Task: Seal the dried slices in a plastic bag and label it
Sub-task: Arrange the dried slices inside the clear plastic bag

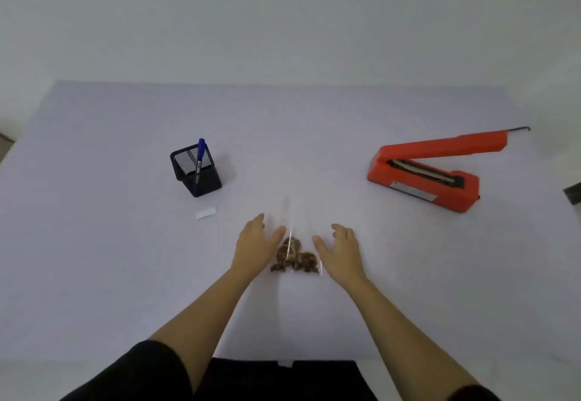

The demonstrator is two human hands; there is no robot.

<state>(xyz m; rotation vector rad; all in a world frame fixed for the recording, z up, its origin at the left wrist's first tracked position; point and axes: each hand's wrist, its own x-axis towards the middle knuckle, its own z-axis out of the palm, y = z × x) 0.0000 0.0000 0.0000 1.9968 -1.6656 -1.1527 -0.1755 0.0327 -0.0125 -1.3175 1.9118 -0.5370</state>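
A clear plastic bag (pixel 300 221) lies flat on the white table (pixel 408 275), its open end pointing away from me. Brown dried slices (pixel 294 259) are heaped at its near end. My left hand (pixel 256 243) lies at the bag's left side with straight fingers, the thumb by the slices. My right hand (pixel 341 248) lies at the bag's right side, fingers relaxed and slightly bent. Neither hand grips anything. A small white label (pixel 206 213) lies to the left. A blue marker (pixel 200 158) stands in a black mesh pen holder (pixel 196 171).
An orange heat sealer (pixel 430 171) sits at the right with its arm raised open. The table's near edge runs just in front of my dark clothing (pixel 283 378). A dark object (pixel 573 194) shows at the far right edge.
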